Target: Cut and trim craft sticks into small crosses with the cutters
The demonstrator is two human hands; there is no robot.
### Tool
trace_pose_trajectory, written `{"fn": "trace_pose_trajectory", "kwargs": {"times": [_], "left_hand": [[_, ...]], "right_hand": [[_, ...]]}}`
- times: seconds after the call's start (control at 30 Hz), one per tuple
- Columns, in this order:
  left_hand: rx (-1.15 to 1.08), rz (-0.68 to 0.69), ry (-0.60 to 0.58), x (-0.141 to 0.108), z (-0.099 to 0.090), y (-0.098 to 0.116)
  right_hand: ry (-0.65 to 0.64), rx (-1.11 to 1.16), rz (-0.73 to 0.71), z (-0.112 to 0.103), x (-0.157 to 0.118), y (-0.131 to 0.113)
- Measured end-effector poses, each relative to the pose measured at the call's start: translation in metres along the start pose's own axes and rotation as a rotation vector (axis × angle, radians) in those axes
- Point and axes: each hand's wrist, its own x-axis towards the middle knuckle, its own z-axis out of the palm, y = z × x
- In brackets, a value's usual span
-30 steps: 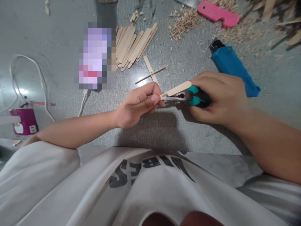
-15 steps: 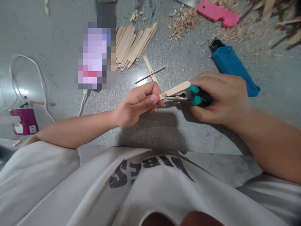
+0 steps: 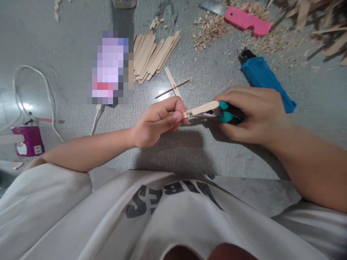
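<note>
My left hand is closed, pinching one end of a wooden popsicle stick between thumb and fingers. A small notch shows in the stick close to my thumb. My right hand is wrapped round needle-nose pliers with teal and black handles. The narrow jaws reach left under the stick to the notch; whether they grip the wood I cannot tell. Just beyond my left fingers lies another popsicle stick, crossed by a thin dark stick.
Loose popsicle sticks lie beside a blurred phone on its cable. A pink-handled knife rests among wood shavings. A blue-wrapped cutter lies behind my right hand. At left is a purple plug adapter.
The free end of the held stick has dipped slightly toward the pliers. Both hands keep their grip and have barely moved. The whole view has shifted a little.
</note>
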Motion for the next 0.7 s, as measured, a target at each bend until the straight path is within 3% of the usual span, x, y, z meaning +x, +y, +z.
{"fn": "trace_pose_trajectory", "kwargs": {"times": [0.1,0.23,0.4,0.6,0.7], "left_hand": [[0.006,0.002,0.002,0.0,0.0,-0.001],[0.024,0.007,-0.017,0.001,0.0,-0.003],[0.003,-0.046,-0.025,0.0,-0.001,-0.005],[-0.083,-0.045,0.0,0.001,-0.002,-0.006],[-0.095,-0.03,0.027,0.001,-0.001,-0.004]], "right_hand": [[-0.008,-0.043,0.009,0.0,-0.001,0.0],[-0.094,-0.079,0.145,-0.001,-0.002,-0.004],[-0.104,-0.063,0.166,0.0,-0.003,-0.008],[0.104,-0.039,0.068,0.0,-0.001,0.003],[0.129,-0.056,0.047,0.001,0.0,0.012]]}}
